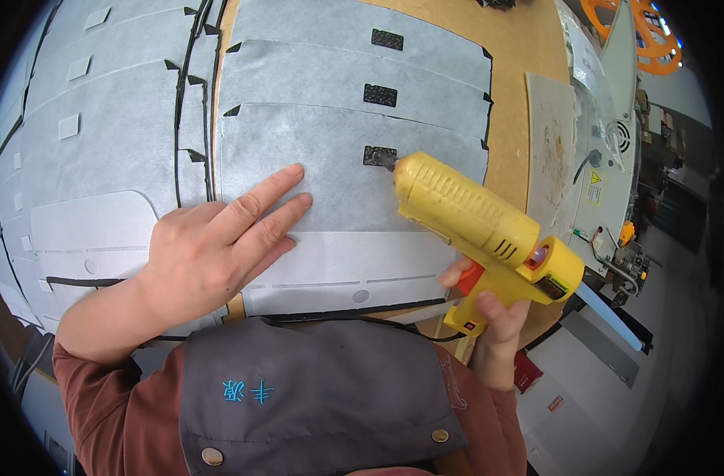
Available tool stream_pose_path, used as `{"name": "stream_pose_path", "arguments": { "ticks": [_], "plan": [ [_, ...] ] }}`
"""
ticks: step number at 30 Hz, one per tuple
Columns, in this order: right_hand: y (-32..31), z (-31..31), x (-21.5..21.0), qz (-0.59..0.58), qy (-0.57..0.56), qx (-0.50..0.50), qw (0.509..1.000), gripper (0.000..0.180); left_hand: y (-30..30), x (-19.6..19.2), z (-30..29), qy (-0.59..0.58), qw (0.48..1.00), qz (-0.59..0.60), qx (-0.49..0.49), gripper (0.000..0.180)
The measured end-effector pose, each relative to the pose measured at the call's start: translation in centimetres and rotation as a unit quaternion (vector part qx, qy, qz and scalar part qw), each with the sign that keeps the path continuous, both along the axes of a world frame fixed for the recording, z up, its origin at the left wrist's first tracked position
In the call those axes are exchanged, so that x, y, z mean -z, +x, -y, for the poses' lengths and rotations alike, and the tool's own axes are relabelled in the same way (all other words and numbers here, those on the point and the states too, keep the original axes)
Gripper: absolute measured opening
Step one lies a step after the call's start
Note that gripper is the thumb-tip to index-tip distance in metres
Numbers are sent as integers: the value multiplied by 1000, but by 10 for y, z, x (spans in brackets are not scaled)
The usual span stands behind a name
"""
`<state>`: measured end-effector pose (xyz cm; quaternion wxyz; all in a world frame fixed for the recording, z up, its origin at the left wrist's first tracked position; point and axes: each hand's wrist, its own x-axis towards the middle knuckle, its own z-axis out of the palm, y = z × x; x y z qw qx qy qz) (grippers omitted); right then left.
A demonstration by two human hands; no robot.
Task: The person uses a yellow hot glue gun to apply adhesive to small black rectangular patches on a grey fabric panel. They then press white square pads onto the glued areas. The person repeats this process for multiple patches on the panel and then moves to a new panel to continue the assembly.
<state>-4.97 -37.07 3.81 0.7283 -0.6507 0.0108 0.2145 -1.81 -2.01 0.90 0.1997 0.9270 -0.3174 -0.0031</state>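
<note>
My right hand [501, 317] is wrapped round the handle of a yellow hot glue gun [465, 202], with a finger at its red trigger. A pale glue stick [608, 313] pokes out of the gun's back end. The dark nozzle tip is at a small black textured patch [376, 155] on a grey-white sheet [314, 190]; whether it touches cannot be told. My left hand [207, 246] lies on the near left part of that sheet, fingers stretched out, holding nothing. Two more black patches [380, 95] sit in a row farther up on overlapping sheets.
To the left lies another stack of sheets [124, 135] with small white squares [69, 125] and black edging. Brown board [528, 36] shows beneath. At the right stand a pale machine [604, 159] and an orange reel [643, 36]. The gun's black cord runs along the near edge.
</note>
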Motion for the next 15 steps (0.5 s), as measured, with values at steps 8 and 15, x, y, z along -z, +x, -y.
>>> {"name": "stream_pose_path", "arguments": {
  "ticks": [8,15],
  "plan": [
    [7,-3,4,25,-16,-21,999,59,0,0,-2,-3,1000,1,-1,47],
    [2,-6,-2,-40,-4,57,998,60,0,-2,4,-20,1000,9,-8,48]
  ]
}}
